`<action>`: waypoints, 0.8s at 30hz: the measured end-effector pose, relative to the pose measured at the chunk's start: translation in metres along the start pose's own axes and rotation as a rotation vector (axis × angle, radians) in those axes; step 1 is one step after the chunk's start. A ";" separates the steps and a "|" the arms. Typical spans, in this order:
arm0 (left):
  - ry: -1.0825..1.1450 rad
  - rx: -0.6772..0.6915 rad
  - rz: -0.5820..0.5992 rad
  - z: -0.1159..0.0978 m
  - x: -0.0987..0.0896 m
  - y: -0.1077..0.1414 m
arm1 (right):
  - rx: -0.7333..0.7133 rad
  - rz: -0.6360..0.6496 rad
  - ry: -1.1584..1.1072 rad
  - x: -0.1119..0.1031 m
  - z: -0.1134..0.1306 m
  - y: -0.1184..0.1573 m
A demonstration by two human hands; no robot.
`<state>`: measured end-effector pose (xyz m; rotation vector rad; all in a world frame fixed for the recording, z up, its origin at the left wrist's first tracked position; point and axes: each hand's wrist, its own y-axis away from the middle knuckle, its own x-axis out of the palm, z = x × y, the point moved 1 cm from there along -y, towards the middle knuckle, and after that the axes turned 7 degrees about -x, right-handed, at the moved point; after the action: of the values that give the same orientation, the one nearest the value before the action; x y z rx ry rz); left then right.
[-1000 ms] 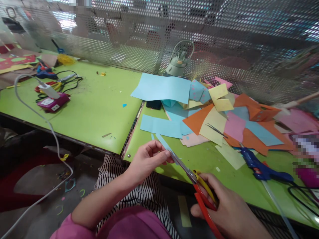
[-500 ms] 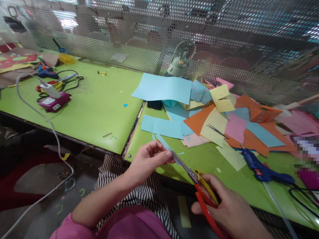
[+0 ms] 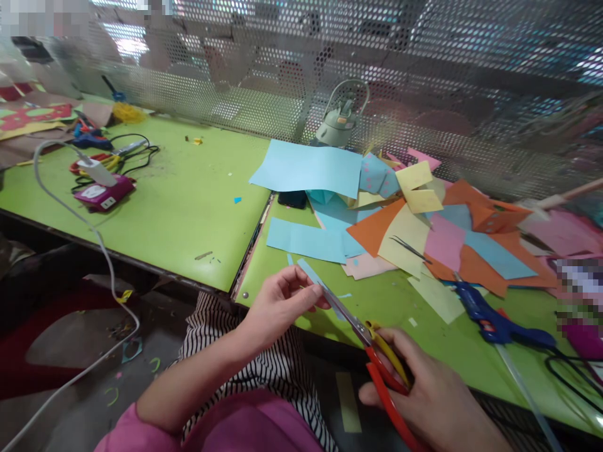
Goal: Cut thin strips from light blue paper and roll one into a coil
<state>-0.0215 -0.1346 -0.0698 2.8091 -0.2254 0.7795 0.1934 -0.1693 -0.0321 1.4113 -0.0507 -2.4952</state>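
Observation:
Between the thumb and fingers of my left hand (image 3: 289, 301) is a narrow light-blue paper strip (image 3: 308, 271), over the front edge of the green table. My right hand (image 3: 424, 383) is wrapped round the red and yellow handles of the scissors (image 3: 362, 329). Their blades point up and left along the strip, with the tips close to my left thumb. Behind my hands a light-blue paper rectangle (image 3: 306, 240) lies flat, and a larger light-blue sheet (image 3: 308, 168) rests farther back.
At the right are piled coloured papers (image 3: 445, 238), tweezers (image 3: 409, 248) and a blue glue gun (image 3: 494, 320). A bottle (image 3: 336, 125) stands near the perforated screen. On the left, a purple power adapter (image 3: 104, 192) and a white cable (image 3: 101, 242).
The scissor handles and my right hand have shifted slightly left, and the handles look a little closer together. A small blue scrap behind the blades has changed position slightly.

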 end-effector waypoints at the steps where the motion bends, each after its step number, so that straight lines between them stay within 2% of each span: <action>1: 0.007 0.003 0.005 0.001 0.000 0.000 | -0.004 0.018 0.006 0.000 0.000 -0.001; 9: 0.013 0.002 0.000 0.000 0.000 0.001 | 0.017 -0.040 -0.039 0.000 0.010 0.000; 24: 0.033 -0.004 -0.026 -0.001 0.000 -0.002 | 0.070 0.011 -0.165 0.002 0.011 0.003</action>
<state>-0.0217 -0.1329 -0.0694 2.7879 -0.1839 0.8175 0.1832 -0.1737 -0.0277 1.2242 -0.1799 -2.6186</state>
